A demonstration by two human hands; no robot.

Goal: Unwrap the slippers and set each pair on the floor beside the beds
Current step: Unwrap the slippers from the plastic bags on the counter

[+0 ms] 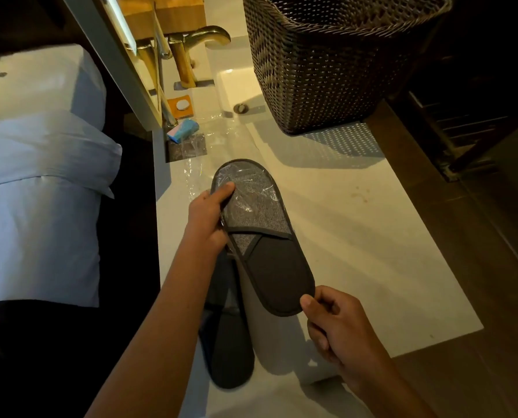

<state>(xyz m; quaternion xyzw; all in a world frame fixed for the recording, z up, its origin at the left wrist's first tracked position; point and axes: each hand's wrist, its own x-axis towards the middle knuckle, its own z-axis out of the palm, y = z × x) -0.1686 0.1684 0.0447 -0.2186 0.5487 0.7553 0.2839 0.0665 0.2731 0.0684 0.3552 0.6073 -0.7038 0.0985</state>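
With the left hand (208,218) pinching the slipper (262,236) at its film-covered toe and the right hand (337,324) nipping the heel rim above the counter (372,251), such shallow holds might let it drop as the wrap (251,196) peels.

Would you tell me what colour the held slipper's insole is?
Dark charcoal grey, with a lighter grey woven upper; the slipper shows in the head view.

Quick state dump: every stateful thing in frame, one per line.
Left hand: gripping the held slipper's toe end.
Right hand: pinching its heel.
Held slipper: lifted, clear film over the toe.
Second slipper: lying flat on the white counter, partly under the left arm.
Wicker basket: upright, contents hidden.
Faucet: no water visible.
Plastic wrap: loose on the counter.
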